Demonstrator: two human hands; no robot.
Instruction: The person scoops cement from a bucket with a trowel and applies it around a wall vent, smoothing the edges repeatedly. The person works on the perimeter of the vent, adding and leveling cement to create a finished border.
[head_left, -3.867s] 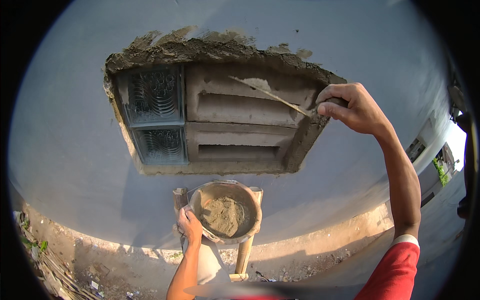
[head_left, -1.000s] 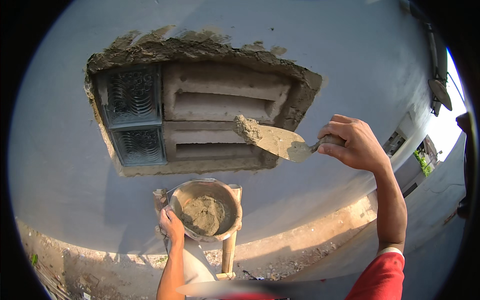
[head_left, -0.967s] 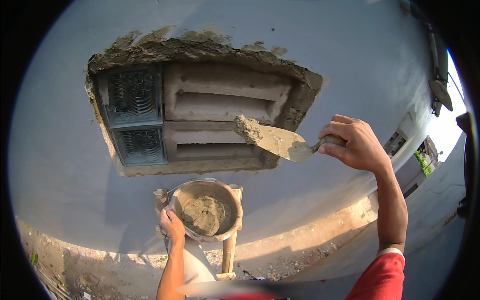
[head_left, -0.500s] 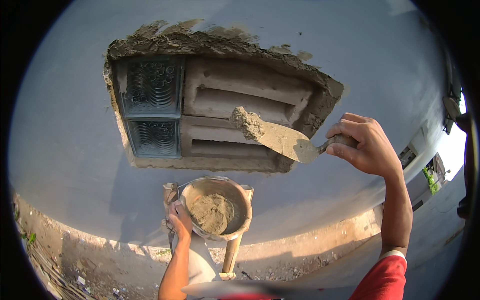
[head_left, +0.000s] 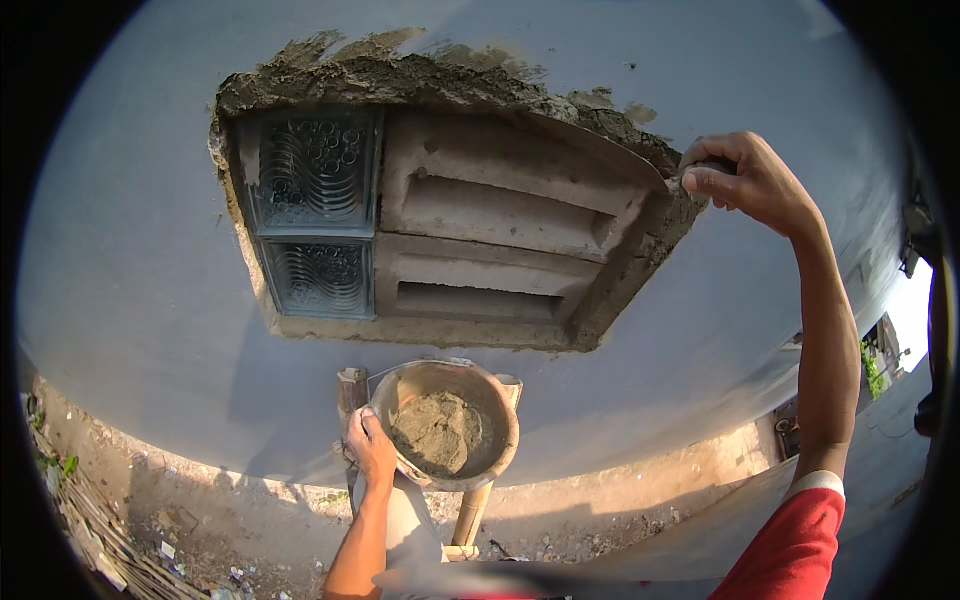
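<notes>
My right hand (head_left: 745, 182) is raised at the upper right corner of a wall opening, fingers closed round the handle of a trowel (head_left: 628, 160). The trowel's blade lies edge-on along the top rim of the opening, against rough wet mortar (head_left: 400, 85). Below the opening, my left hand (head_left: 371, 448) grips the left rim of a round bucket (head_left: 511, 430). Grey-brown mortar (head_left: 438, 432) lies inside it. Two patterned glass blocks (head_left: 312, 172) sit one above the other at the opening's left, beside two slotted vent blocks (head_left: 500, 210).
Smooth grey-blue wall (head_left: 150, 250) surrounds the opening. Bamboo poles (head_left: 473, 515) stand beneath the bucket. Littered ground (head_left: 250, 535) stretches far below, with a heap of sticks (head_left: 95, 530) at the lower left.
My right hand has risen with the trowel from in front of the vent blocks to the opening's top right edge. The mortar lump on its tip no longer shows. My left hand stays on the bucket.
</notes>
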